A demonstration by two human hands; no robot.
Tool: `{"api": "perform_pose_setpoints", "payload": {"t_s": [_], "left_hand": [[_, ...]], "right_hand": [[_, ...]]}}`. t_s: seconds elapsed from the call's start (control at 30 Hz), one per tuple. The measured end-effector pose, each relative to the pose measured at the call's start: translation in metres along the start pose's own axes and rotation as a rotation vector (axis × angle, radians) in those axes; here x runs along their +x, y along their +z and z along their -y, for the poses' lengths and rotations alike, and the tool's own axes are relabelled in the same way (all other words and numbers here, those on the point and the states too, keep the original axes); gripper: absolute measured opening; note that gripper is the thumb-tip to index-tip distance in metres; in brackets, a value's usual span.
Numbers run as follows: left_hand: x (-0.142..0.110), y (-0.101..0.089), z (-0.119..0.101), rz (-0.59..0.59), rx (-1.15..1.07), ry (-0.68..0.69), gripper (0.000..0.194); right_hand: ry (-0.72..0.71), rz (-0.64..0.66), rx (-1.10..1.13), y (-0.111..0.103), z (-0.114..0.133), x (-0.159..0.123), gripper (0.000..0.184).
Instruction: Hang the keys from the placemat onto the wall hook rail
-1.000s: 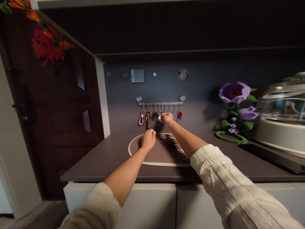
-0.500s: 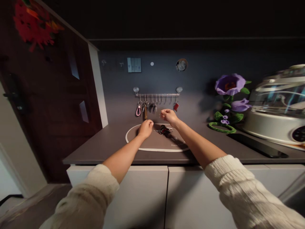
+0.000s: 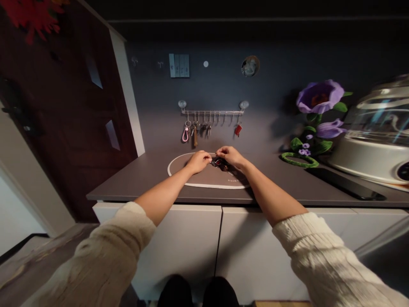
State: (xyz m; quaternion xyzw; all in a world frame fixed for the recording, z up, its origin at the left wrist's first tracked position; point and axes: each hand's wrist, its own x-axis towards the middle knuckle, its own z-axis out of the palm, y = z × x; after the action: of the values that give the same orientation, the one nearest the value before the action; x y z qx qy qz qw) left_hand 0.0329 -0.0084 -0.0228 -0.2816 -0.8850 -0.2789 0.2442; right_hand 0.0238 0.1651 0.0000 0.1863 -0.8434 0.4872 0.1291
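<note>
Head view, one entry per item, places given from the oval mat (image 3: 191, 181). Left hand (image 3: 198, 161): over the mat's far half, fingers curled and nearly closed, fingertips meeting the left end of the bunch of keys (image 3: 219, 162); whether it pinches a key or only touches cannot be told at this size. Right hand (image 3: 230, 156): over the mat's far right part, fingers bent down onto the right side of the same bunch, narrow grip, contact plain but hold uncertain. Bunch of keys: dark with a red part, lying on or just above the mat's far middle, between the two hands. Oval mat: dark grey with pale rim, flat on the countertop (image 3: 134, 183), a small pale line of writing near its right front edge, too small to read. Key rack (image 3: 212, 112): on the wall behind the mat, a rail with hooks; a pink loop (image 3: 185, 134), a brown fob (image 3: 195, 140), several dark keys and a red tag (image 3: 237, 129) hang from it. Wall switch plate (image 3: 179, 65): above the rack. Purple flower ornament (image 3: 315, 117): well right of the mat. Domed appliance (image 3: 375, 136): farther right, a round dial on its front, markings unreadable. Wooden door (image 3: 57, 119): left of the mat.
</note>
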Motion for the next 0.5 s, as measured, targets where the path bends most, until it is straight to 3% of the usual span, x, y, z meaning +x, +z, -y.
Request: {"api": "perform_pose_setpoints", "payload": {"t_s": [0.2, 0.5], "left_hand": [[-0.0001, 0.0039, -0.0027, 0.100, 0.058, 0.019, 0.027], [0.0012, 0.0053, -0.0035, 0.114, 0.081, 0.068, 0.024]], "right_hand": [[-0.024, -0.044, -0.134, 0.0002, -0.0082, 0.0064, 0.009], [-0.032, -0.054, -0.173, 0.0054, -0.0055, 0.0096, 0.008]]}}
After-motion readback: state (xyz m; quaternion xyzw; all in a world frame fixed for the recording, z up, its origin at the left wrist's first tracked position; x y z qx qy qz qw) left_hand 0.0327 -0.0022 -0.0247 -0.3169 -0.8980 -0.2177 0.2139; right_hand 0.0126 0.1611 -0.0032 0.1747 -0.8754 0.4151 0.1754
